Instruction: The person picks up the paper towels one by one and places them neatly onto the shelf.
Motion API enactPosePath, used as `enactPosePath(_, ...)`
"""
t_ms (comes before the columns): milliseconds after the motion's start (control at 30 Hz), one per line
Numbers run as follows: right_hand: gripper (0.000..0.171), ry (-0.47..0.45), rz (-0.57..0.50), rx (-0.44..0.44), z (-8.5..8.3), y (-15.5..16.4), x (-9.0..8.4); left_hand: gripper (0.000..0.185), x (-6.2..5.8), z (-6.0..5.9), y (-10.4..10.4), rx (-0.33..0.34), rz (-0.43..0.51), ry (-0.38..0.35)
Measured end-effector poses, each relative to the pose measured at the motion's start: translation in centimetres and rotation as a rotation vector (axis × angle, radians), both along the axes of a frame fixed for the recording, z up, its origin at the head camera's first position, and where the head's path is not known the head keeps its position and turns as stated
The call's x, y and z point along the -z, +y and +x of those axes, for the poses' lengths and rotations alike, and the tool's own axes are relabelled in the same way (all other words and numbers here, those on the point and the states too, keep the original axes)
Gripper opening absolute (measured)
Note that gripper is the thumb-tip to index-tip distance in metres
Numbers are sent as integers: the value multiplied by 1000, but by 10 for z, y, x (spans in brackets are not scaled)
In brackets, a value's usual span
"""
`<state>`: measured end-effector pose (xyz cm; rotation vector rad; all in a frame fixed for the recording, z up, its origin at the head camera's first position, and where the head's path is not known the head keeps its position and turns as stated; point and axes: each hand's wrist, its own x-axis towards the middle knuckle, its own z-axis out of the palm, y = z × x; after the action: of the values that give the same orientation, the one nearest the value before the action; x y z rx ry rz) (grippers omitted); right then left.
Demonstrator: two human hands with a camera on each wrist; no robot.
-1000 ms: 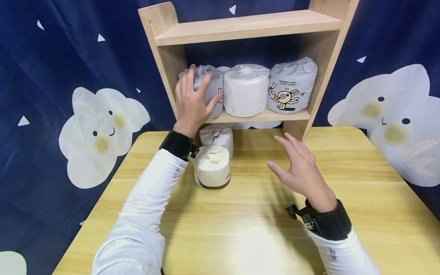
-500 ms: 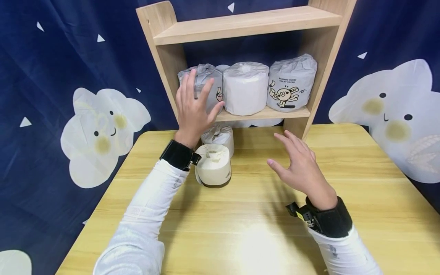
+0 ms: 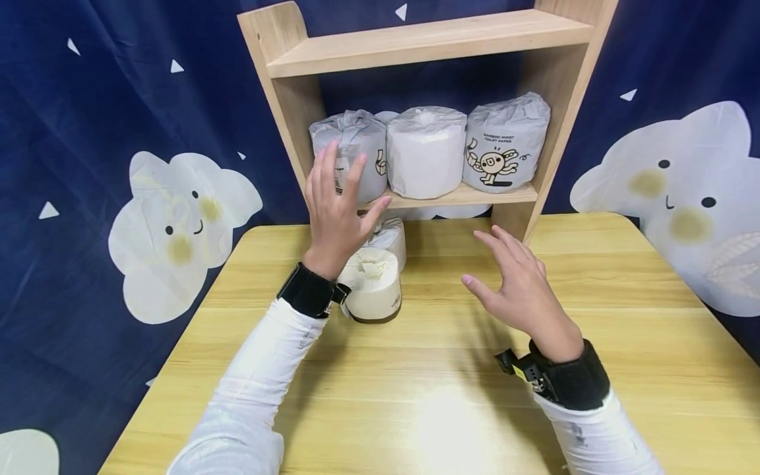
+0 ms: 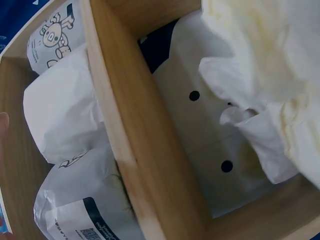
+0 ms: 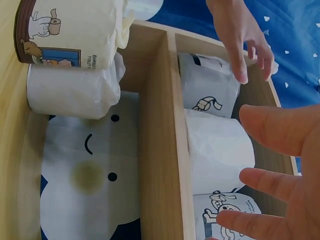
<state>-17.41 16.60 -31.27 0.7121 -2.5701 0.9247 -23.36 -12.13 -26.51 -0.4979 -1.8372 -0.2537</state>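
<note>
Left hand has drawn back toward the near side since the earlier frames, away from the left grey roll, whose top now shows. Its fingers are spread and loosely extended, holding nothing; it hangs in front of that roll. Left grey roll stands upright at the left end of the lower board of the wooden shelf; plain white roll beside it in the middle; printed grey roll at the right end, cartoon figure facing near. Right hand: place unchanged, above the right part of the table, thumb apart from fingers, grip empty. On the table, left of centre: cream roll, upright, with white-wrapped roll just beyond, partly hidden. Far side: dark blue curtain with cloud faces.
</note>
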Motion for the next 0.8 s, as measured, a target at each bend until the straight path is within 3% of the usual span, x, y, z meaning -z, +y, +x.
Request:
enactPosePath(433,66,16,-1,4,-1,-1,2,65,39,19,1,22,62,-53)
enactPosePath(800,66,21,2,-3,-2,-4,5,69,59,35,1,7,197,-104)
